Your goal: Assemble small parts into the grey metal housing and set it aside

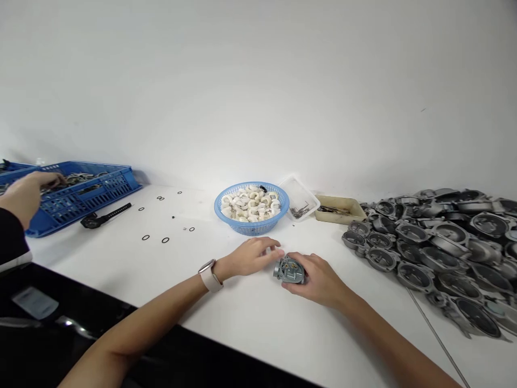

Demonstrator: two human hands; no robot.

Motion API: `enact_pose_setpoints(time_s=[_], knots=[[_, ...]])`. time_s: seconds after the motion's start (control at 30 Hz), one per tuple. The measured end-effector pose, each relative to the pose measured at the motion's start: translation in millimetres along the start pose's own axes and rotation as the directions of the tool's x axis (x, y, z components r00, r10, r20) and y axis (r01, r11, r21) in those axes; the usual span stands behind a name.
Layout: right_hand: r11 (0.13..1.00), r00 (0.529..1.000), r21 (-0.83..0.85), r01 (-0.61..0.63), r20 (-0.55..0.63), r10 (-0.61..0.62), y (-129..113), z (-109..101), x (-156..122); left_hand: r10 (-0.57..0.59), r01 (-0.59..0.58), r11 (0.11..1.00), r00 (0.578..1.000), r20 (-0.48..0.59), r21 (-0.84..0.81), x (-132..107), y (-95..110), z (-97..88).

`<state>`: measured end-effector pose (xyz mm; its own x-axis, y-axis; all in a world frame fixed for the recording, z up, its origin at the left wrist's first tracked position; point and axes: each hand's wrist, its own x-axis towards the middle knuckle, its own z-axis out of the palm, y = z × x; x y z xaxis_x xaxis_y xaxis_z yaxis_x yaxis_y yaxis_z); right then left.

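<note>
My right hand grips a small grey metal carburetor body on the white table, just in front of me. My left hand, with a pale watch on its wrist, rests beside the part with its fingers curled and their tips pinched at the part's left edge. What the fingertips hold, if anything, is too small to make out. A light blue basket of white ring-shaped pieces stands right behind both hands.
A heap of grey metal bowl covers fills the right side. A clear tray and a beige tray of small metal bits lie behind. Black O-rings dot the table. Another person's hand reaches into a blue crate at left.
</note>
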<state>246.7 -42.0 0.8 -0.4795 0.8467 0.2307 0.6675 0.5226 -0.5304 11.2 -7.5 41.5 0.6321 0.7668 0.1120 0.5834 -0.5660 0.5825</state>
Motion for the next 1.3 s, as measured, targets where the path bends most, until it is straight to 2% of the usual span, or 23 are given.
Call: enact_pose_setpoints(time_s=[0.07, 0.17, 0.3, 0.4, 0.5, 0.57, 0.63, 0.7, 0.73, 0.87, 0.97, 1.03, 1.1, 1.2, 1.3], knots=[[1.0, 1.0, -0.003, 0.012, -0.002, -0.012, 0.5, 2.0, 2.9, 0.104, -0.104, 0.994, 0.995, 0.006, 0.027, 1.3, 0.0, 4.5], [1.0, 1.0, 0.027, 0.002, 0.031, -0.003, -2.0, 2.0, 7.1, 0.164, -0.167, 0.984, 0.985, 0.056, 0.053, 6.3, 0.3, 13.7], [0.999, 0.996, -0.005, -0.032, 0.085, 0.033, -1.9, -5.8, 8.5, 0.171, -0.171, 0.983, 0.985, 0.01, 0.066, 7.0, -1.5, 20.6], [0.999, 0.993, -0.003, 0.032, 0.109, -0.032, 6.5, -19.0, 8.0, 0.153, -0.15, 0.984, 0.988, -0.027, 0.096, 0.0, -6.8, 21.7], [0.987, 0.991, 0.085, 0.134, 0.004, -0.135, 14.8, -35.8, 20.1, 0.17, -0.158, 0.972, 0.984, -0.054, 0.174, -7.3, -13.4, 23.2], [0.991, 0.983, 0.05, 0.126, -0.139, -0.118, 14.5, -47.1, 43.3, 0.211, -0.194, 0.957, 0.976, -0.058, 0.215, -10.2, -17.3, 24.7], [0.988, 0.965, -0.117, 0.099, -0.231, -0.124, 8.0, -57.1, 80.0, 0.251, -0.23, 0.943, 0.966, -0.062, 0.24, -11.4, -20.2, 25.9], [0.903, 0.978, -0.42, 0.096, -0.128, -0.164, -2.0, -62.7, 125.5, 0.277, -0.25, 0.932, 0.958, -0.072, 0.262, -11.9, -22.0, 26.2], [0.804, 0.991, -0.587, 0.093, -0.019, -0.129, -6.9, -62.8, 149.1, 0.287, -0.257, 0.927, 0.955, -0.076, 0.272, -12.2, -22.4, 25.9], [0.699, 0.98, -0.697, 0.161, 0.195, -0.032, -19.9, -43.4, 225.2, 0.303, -0.275, 0.911, 0.952, -0.047, 0.308, -14.5, -21.0, 20.4], [0.646, 0.963, -0.742, 0.178, 0.266, 0.039, -26.7, -21.5, 251.4, 0.29, -0.27, 0.914, 0.957, -0.02, 0.304, -16.2, -19.0, 15.9], [0.626, 0.961, -0.76, 0.176, 0.269, 0.056, -33.1, -15.6, 256.3, 0.275, -0.261, 0.924, 0.961, -0.009, 0.279, -16.3, -18.9, 14.9], [0.618, 0.967, -0.769, 0.166, 0.249, 0.05, -41.1, -22.1, 254.0, 0.262, -0.253, 0.934, 0.965, 0.0, 0.251, -15.8, -19.9, 15.6], [0.634, 0.98, -0.762, 0.132, 0.195, 0.031, -54.6, -52.3, 237.2, 0.252, -0.248, 0.943, 0.968, 0.012, 0.221, -14.8, -21.8, 17.2], [0.727, 0.977, -0.676, 0.125, 0.21, 0.027, -67.3, -87.4, 200.4, 0.246, -0.244, 0.947, 0.969, 0.018, 0.209, -14.7, -22.8, 17.9]])
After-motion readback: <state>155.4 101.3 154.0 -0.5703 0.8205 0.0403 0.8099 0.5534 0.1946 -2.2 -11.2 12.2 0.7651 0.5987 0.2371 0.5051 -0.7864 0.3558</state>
